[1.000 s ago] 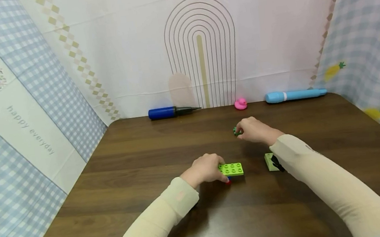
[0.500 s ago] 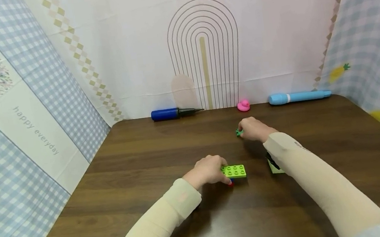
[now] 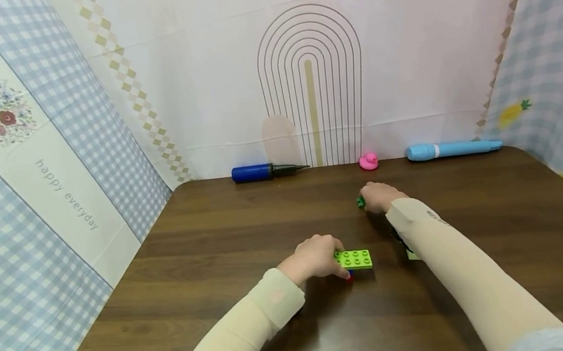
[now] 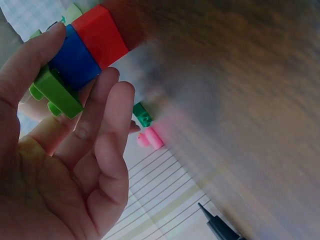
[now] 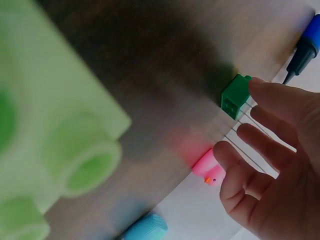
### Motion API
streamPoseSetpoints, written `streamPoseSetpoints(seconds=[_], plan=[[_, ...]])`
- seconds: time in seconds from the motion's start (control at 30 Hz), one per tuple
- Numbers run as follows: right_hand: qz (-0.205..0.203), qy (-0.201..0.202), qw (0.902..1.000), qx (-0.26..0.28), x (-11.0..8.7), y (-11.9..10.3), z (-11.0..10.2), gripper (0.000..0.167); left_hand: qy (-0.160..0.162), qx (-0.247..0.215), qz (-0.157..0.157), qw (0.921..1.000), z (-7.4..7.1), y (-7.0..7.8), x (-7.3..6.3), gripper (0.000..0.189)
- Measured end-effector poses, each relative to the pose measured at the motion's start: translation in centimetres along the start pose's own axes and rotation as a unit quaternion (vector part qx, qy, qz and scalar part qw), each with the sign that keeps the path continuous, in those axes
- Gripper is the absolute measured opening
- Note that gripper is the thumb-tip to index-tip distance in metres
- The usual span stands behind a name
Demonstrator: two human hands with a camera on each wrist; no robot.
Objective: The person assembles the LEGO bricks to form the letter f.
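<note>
My left hand (image 3: 318, 257) grips a stack of toy building bricks. The stack has a lime green brick (image 3: 356, 259) on top, a blue brick (image 4: 76, 59) in the middle and a red brick (image 4: 101, 36) at the bottom. In the left wrist view the thumb lies over the blue brick. Farther back, my right hand (image 3: 380, 197) is at a small dark green brick (image 5: 234, 97) near the tabletop. It pinches that brick's studded end, the thumb touching it; the index fingertip is partly hidden. A pale green studded brick (image 3: 414, 255) lies partly under the right forearm.
Along the back edge of the brown table (image 3: 214, 230) lie a blue hand pump (image 3: 255, 173), a pink rubber duck (image 3: 368, 161) and a light blue tube-shaped object (image 3: 454, 148). Cloth hangs behind the table and at both sides.
My right hand has moved left and its fingers have closed in on the dark green brick. The left hand keeps its hold on the stack. The head view has shifted slightly.
</note>
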State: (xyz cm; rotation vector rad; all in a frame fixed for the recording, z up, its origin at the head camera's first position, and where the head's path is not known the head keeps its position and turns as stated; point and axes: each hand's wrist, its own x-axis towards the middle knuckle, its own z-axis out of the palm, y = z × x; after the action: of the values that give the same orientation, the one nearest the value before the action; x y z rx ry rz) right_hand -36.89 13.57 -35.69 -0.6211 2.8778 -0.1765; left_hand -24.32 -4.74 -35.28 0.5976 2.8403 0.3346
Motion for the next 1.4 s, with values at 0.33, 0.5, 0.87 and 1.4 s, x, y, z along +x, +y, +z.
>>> streamPoseSetpoints(seconds=[0.33,0.5,0.87,1.4], plan=[[0.01,-0.024,0.9995,0.019,-0.1,-0.9,-0.2,0.007,-0.001,0.0,0.003,1.0,-0.1,0.1,-0.1,0.04],[0.004,-0.026,0.9996,-0.014,-0.4,-1.6,-0.3,0.015,-0.002,0.001,0.001,1.0,-0.2,0.0,0.0,0.04],[0.0,-0.063,0.9973,-0.04,-1.4,-2.5,-0.1,0.019,-0.011,-0.004,-0.001,0.9999,-0.2,0.0,0.0,0.042],[-0.098,0.029,0.9931,0.058,-5.8,-2.8,-1.6,0.021,-0.016,-0.01,0.001,0.9998,-0.4,-0.1,0.2,0.047]])
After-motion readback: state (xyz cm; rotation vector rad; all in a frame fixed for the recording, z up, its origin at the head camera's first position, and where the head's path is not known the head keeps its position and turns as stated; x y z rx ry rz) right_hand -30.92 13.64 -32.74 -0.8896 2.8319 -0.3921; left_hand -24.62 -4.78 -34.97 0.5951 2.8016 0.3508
